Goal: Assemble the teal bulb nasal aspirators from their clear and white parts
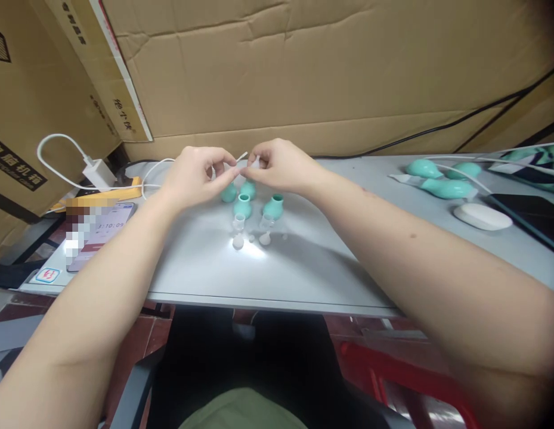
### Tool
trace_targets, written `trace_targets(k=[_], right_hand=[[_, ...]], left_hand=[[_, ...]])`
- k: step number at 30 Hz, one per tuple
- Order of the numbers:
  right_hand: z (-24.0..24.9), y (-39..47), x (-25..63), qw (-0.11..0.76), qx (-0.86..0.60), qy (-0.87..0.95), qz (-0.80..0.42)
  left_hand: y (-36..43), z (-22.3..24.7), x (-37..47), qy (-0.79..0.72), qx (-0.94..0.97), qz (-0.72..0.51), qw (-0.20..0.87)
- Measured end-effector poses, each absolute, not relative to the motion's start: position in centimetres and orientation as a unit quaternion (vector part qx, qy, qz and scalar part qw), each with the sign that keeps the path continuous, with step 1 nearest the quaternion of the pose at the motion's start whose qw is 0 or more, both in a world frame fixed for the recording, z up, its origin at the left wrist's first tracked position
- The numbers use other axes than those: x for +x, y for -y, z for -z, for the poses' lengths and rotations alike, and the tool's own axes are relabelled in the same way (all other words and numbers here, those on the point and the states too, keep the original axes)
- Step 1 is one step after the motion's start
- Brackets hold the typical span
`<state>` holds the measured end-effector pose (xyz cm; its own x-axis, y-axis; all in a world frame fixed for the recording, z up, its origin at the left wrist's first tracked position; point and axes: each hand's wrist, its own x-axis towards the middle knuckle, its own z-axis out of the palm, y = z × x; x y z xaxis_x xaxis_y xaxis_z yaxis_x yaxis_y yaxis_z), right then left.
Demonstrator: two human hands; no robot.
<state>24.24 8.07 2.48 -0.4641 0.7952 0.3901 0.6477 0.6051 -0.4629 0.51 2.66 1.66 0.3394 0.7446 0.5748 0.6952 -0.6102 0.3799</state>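
Observation:
Above the back of the grey table, my left hand (202,173) and my right hand (277,165) meet at the fingertips, both pinched. A small white piece (256,162) shows at my right fingers, and a thin white tip (242,156) sticks up between the hands; which fingers hold it is unclear. Just below stand small teal pots, among them an open-topped one (243,206) and another to its right (273,207). Two more teal pots are partly behind my hands. In front of them are clear little cups (239,223) and round whitish pieces (238,242).
A lit phone (102,235) and a white charger (99,174) with a cable are at the left. Teal rounded objects (423,168), a white oval case (482,216) and a dark flat object (534,217) are at the right. Cardboard (303,71) stands behind the table (277,280).

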Motion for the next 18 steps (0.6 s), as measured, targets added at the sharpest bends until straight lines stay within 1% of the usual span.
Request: trace_targets(k=[3,5,7,9,11,14,18], right_hand=[[-2.7,-7.4,25.8,0.353,-0.431,0.823,-0.114],[-2.6,-6.7,27.1,0.422,-0.405,0.803,-0.117],[-2.4,-5.9,27.7,0.511,-0.365,0.767,-0.135],[-2.2,-4.7,27.6,0.563,-0.334,0.738,-0.163],[-2.0,-3.5,26.8,0.569,-0.307,0.734,-0.208],[-1.6,-2.2,25.2,0.540,-0.273,0.741,-0.292],[-1.0,-1.9,24.5,0.499,-0.258,0.753,-0.342]], left_hand=[[-2.5,-1.6,0.6,-0.435,0.818,-0.377,0.023],[-2.5,-1.6,0.8,-0.425,0.819,-0.386,0.010],[-2.3,-1.5,1.0,-0.404,0.825,-0.396,-0.003],[-2.1,-1.6,1.3,-0.374,0.837,-0.399,-0.010],[-1.7,-1.7,1.6,-0.342,0.853,-0.393,-0.005],[-1.0,-2.0,2.0,-0.323,0.870,-0.372,0.015],[-0.3,-2.5,2.1,-0.398,0.866,-0.299,0.044]])
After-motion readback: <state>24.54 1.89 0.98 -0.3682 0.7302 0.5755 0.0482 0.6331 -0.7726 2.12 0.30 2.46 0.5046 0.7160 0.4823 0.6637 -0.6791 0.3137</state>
